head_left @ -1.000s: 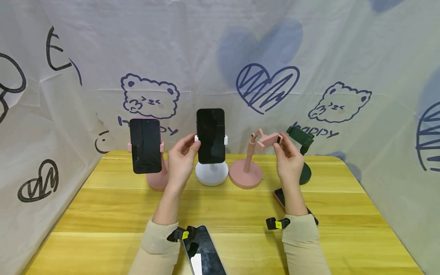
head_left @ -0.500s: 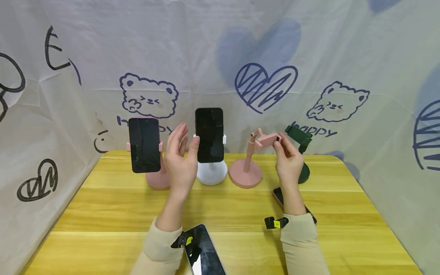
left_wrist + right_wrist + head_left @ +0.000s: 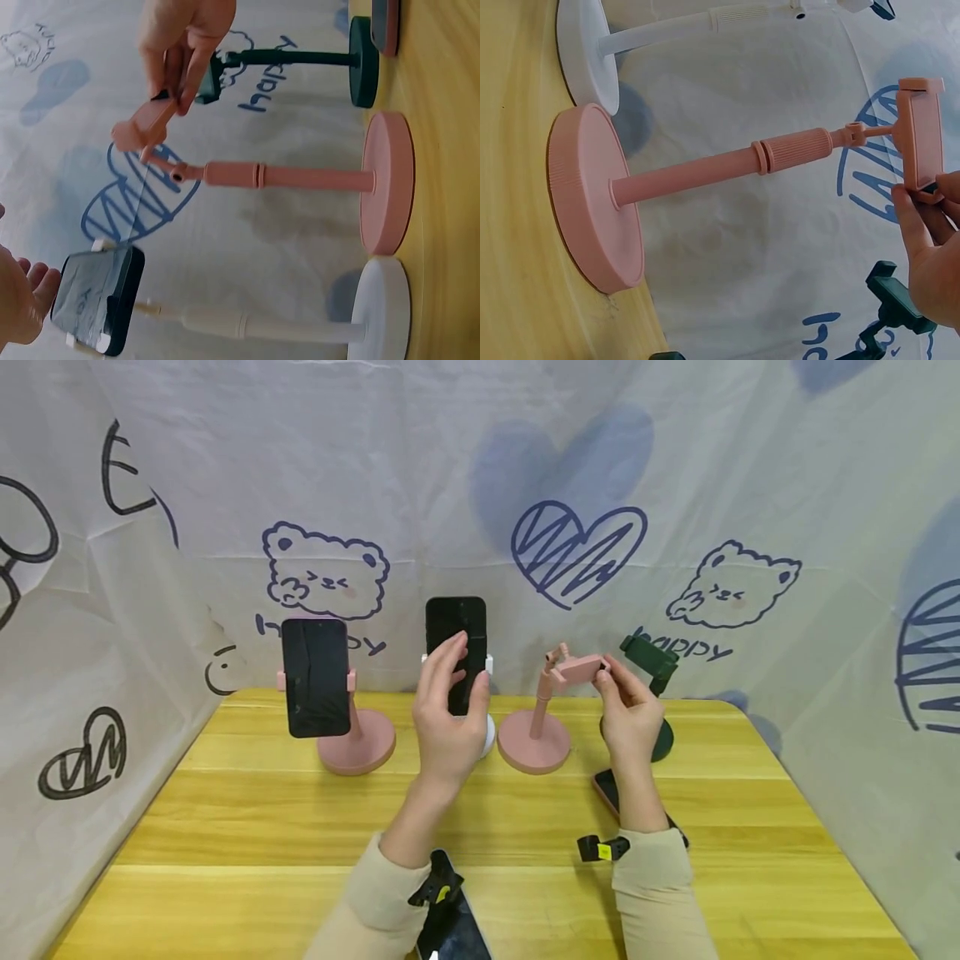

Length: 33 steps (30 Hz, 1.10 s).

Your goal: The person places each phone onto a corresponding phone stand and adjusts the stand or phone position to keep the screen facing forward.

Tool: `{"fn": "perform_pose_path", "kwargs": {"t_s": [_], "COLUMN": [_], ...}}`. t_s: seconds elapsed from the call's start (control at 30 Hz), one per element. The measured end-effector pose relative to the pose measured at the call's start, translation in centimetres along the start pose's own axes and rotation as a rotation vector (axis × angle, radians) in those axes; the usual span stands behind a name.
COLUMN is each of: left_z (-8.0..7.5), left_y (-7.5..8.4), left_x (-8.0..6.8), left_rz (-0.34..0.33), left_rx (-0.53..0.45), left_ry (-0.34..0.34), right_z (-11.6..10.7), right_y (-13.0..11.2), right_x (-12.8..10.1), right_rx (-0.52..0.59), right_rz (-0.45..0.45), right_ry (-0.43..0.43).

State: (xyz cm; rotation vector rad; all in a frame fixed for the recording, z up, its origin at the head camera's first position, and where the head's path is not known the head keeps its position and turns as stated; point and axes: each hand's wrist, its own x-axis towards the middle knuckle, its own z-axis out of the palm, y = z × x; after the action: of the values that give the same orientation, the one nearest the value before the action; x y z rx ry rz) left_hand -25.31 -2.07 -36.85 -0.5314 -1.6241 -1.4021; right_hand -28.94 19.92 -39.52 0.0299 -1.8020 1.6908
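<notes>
Far left of both hands: pink stand with a dark phone (image 3: 316, 677) clamped upright, well apart from any fingers, untouched.

Next right: left hand (image 3: 448, 714) raised in front of the white stand (image 3: 300, 324), fingers (image 3: 442, 664) straight and loosely spread, tips near or against the face of the clamped phone (image 3: 456, 643); cannot tell from the head view whether touching. In the left wrist view palm sits just beside the phone's top end, nothing gripped.

Right of that: empty pink stand (image 3: 600, 199), base on the worktop (image 3: 225, 810). Right hand (image 3: 628, 714) up at its clamp (image 3: 920, 142), fingers (image 3: 913, 217) narrow, pinching the clamp's end.

Beyond the right fingers: green stand (image 3: 654, 670), just behind. Below the right wrist: a phone (image 3: 609, 789) flat on the worktop. Another phone (image 3: 457, 935) near the left sleeve.

Risks, as judged:
- Tall thin stem, small base; sideways pull from the pinch could tip the pink stand.
- Clamp likely sprung; slip of the pinch could snap it shut.
- Press from the left fingers could tilt the white stand's head or nudge its phone in the clamp.
- Right knuckles close to the green stand; could knock it.
</notes>
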Motion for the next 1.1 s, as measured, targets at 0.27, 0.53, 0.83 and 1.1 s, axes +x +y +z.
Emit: {"fn": "perform_pose_path", "kwargs": {"t_s": [0.27, 0.53, 0.83, 1.1], "left_z": [1.8, 3.2, 3.9, 4.2], "left_y": [0.3, 0.2, -0.1, -0.3], "left_x": [-0.1, 0.0, -0.2, -0.5], "left_rz": [0.017, -0.049, -0.125, -0.192], "left_rx": [0.016, 0.056, 0.076, 0.062], "left_ry": [-0.095, -0.214, -0.334, -0.409], "right_z": [-0.4, -1.2, -1.9, -2.4], "right_y": [-0.4, -0.8, -1.2, -1.8], "right_x": [0.2, 0.3, 0.3, 0.1], "right_rx": [0.013, 0.006, -0.026, -0.079], "right_rz": [-0.003, -0.024, -0.038, -0.039], "right_ry": [-0.05, -0.132, -0.21, -0.294]}}
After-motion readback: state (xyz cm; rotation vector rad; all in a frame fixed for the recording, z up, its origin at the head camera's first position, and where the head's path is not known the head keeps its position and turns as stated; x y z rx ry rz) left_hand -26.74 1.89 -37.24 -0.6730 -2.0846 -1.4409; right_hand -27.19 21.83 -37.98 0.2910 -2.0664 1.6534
